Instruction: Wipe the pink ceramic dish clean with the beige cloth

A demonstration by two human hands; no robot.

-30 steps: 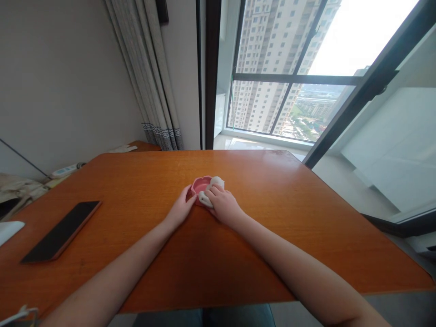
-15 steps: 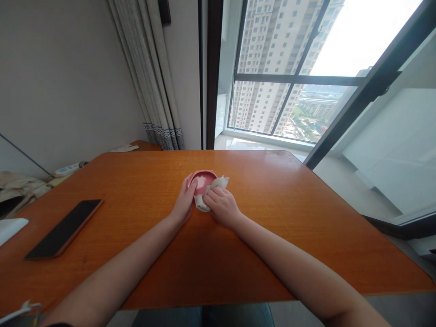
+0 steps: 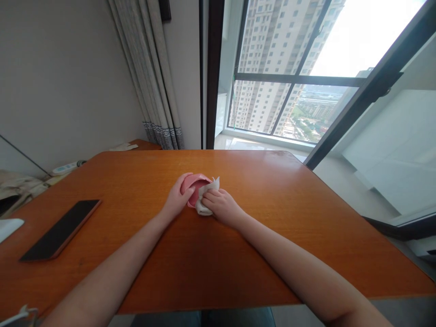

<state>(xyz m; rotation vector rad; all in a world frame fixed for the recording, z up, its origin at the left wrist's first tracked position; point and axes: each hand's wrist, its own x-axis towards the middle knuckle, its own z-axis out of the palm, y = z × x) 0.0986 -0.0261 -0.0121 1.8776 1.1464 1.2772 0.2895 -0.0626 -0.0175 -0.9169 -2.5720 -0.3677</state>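
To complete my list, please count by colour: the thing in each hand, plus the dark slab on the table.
Pink: 1, dish in the left hand
White: 1, cloth or tissue in the right hand
Black: 1, slab
Total: 3

The table (image 3: 282,200) is glossy, orange-brown wood. A flat black slab (image 3: 61,230) with a reddish edge lies on it; left of the slab sits a white object (image 3: 9,229), partly out of view.
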